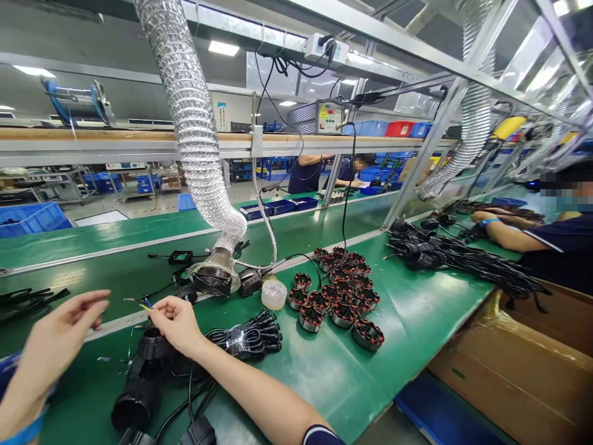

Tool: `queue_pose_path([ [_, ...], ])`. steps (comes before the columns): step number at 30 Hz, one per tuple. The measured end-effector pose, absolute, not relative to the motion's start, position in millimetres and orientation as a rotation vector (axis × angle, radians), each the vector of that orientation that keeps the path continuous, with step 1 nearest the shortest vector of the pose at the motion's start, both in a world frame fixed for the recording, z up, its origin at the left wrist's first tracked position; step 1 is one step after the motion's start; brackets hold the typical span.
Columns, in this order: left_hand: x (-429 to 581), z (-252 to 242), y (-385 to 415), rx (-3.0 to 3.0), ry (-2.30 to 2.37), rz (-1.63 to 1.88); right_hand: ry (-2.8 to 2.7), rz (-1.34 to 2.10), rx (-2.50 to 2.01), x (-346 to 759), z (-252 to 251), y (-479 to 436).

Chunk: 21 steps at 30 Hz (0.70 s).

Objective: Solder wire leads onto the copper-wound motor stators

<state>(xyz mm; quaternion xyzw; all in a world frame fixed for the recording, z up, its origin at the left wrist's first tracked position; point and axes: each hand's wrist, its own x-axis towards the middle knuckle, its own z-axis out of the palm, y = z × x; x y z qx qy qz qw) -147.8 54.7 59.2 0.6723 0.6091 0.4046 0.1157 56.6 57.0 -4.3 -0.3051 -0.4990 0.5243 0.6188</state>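
Observation:
My right hand (175,322) is closed in a pinch on thin wire ends (144,303), coloured yellow and blue at the tips. My left hand (62,334) hovers just left of them, fingers loosely apart and holding nothing. Below my hands lie black cylindrical parts (143,377) and a bundled black cable with plugs (252,337) on the green workbench (417,315).
A fume extractor nozzle (215,278) on a silver flexible duct (189,117) stands behind my hands. Several copper-wound stators (340,293) lie to the right, by a small round white container (273,293). A pile of black cables (463,259) lies near a seated co-worker (546,238). A cardboard box (532,364) sits at bench's edge.

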Motion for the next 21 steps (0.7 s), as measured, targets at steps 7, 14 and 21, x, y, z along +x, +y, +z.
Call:
queue_pose_path([
  [7, -79, 59, 39, 1.750, 1.283, 1.374, -1.163, 1.189, -0.748, 68, 4, 52],
  [14, -93, 54, 34, 1.673, 1.221, 1.435, -1.243, 1.217, -0.737, 61, 1, 43],
  [21, -92, 53, 34, 1.649, 1.215, 1.500, -1.254, 1.161, -0.744, 62, 7, 40],
])
